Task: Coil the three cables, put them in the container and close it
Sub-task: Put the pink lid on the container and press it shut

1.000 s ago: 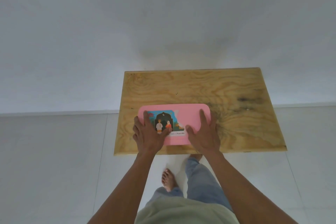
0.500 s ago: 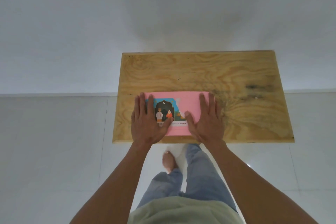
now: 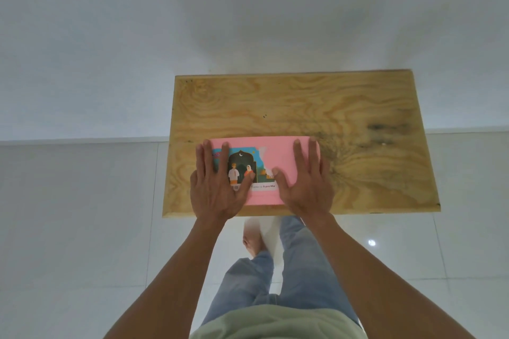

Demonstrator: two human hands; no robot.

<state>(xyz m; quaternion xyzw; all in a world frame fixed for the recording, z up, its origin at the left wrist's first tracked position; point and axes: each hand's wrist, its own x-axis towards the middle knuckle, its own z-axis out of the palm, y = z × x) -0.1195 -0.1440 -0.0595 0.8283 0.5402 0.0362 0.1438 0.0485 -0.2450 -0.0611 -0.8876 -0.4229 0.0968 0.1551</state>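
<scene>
Near the front edge of the plywood table [image 3: 358, 107], left of centre, pink lid [image 3: 278, 151] on the container – rectangular, smooth, long axis left to right, printed label, left hand [image 3: 214, 190] and right hand [image 3: 305, 187] flat on it, fingers straight – grainy, knotted wood.

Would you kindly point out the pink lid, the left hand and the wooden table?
pink lid [image 3: 278, 155], head view, bare pink top
left hand [image 3: 213, 190], head view, back of hand
wooden table [image 3: 303, 107], head view, bare far surface
</scene>
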